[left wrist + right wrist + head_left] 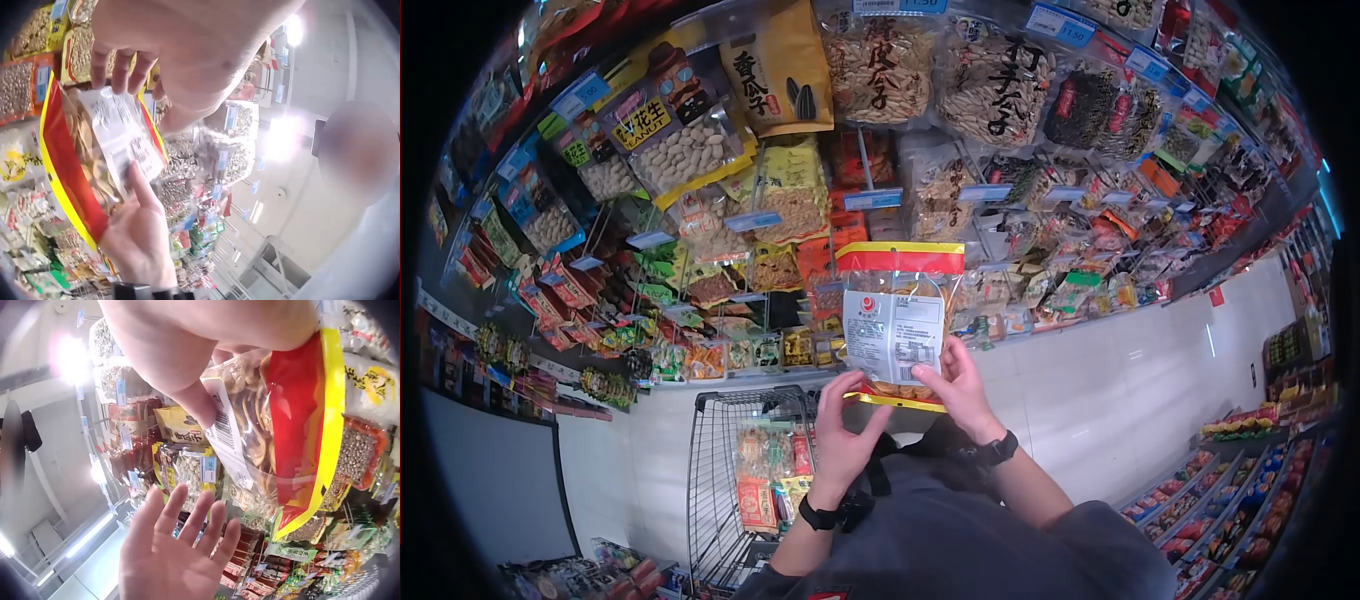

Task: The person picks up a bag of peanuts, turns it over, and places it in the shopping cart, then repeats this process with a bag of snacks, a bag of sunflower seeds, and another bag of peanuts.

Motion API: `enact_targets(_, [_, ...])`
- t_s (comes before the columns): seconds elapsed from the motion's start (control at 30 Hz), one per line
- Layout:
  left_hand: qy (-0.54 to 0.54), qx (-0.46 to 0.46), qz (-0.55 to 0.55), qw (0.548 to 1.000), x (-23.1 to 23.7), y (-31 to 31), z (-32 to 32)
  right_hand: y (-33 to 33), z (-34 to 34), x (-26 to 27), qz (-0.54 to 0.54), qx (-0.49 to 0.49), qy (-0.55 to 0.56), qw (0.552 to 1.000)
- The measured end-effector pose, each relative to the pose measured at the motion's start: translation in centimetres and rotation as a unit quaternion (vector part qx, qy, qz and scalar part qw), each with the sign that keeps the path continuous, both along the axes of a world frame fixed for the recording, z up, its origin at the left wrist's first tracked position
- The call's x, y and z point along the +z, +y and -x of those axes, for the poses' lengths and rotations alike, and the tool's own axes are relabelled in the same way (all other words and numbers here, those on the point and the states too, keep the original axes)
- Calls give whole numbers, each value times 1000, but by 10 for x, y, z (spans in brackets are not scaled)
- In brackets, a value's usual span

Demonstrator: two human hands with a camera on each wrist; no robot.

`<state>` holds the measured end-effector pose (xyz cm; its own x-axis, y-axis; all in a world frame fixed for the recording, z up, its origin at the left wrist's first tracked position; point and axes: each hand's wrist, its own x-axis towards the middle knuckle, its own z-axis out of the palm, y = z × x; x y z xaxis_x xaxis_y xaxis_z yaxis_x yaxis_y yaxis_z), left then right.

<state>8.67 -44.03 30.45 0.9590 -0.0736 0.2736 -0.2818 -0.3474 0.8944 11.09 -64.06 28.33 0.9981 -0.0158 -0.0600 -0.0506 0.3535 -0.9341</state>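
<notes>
A clear plastic snack bag (892, 300) with red and yellow bands is upright in front of my chest, its white printed label and barcode facing me. Brown curved pieces show through the plastic in the right wrist view. My right hand (966, 395) grips the bag's lower right corner, thumb over the label and fingers behind. Beside the lower left corner is my left hand (847, 435), its fingers extended and apart. In the right wrist view that left hand (181, 556) has its palm showing and nothing in it.
Racks of hanging nut and seed bags (990, 85) with blue price tags (870, 199) fill the wall ahead. A wire shopping cart (697, 440) stands at the lower left, holding several snack packages (760, 500). Slanted shelves (1220, 500) of packets line the right.
</notes>
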Motion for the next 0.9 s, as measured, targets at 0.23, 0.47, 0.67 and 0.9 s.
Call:
enact_targets(0.23, [84,-138,208,965,-17,-27,2,26,16,11,139,14,-63,988])
enact_targets(0.47, [108,-104,338,929,-18,-22,-8,33,22,22,337,39,-178,924])
enact_targets(0.67, [163,-6,430,888,-19,-22,-19,31,27,35,357,100,-190,909])
enact_targets(0.9, [250,-6,497,831,-18,-13,-17,-7,2,21,377,-113,-174,903])
